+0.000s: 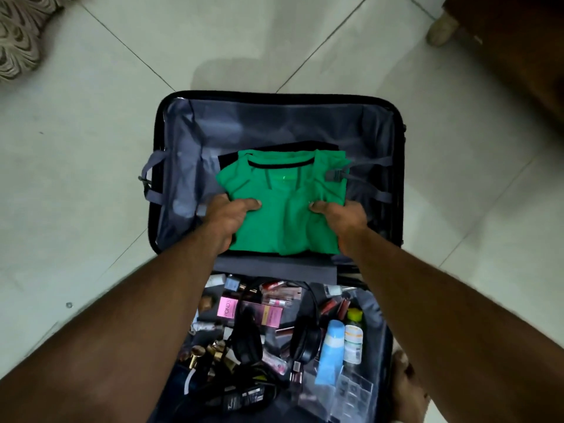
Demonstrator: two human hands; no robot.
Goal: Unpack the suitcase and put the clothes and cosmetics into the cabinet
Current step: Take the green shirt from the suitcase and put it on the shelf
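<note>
My left hand (227, 221) and right hand (341, 221) pinched the two sides of the soft, light green shirt (283, 209), which I thought would flop unless held underneath.

The suitcase (158, 166) lies wide open on the floor, dark-shelled with a grey lining. In its far half sits a folded green shirt (283, 215) with a dark-trimmed collar, stacked on folded black clothes (293, 146). The near half is crowded with cosmetics (268, 319): a pink box, lipsticks, gold-capped tubes, a light blue tube (331, 349) and a yellow-capped bottle (353, 337) side by side.
</note>
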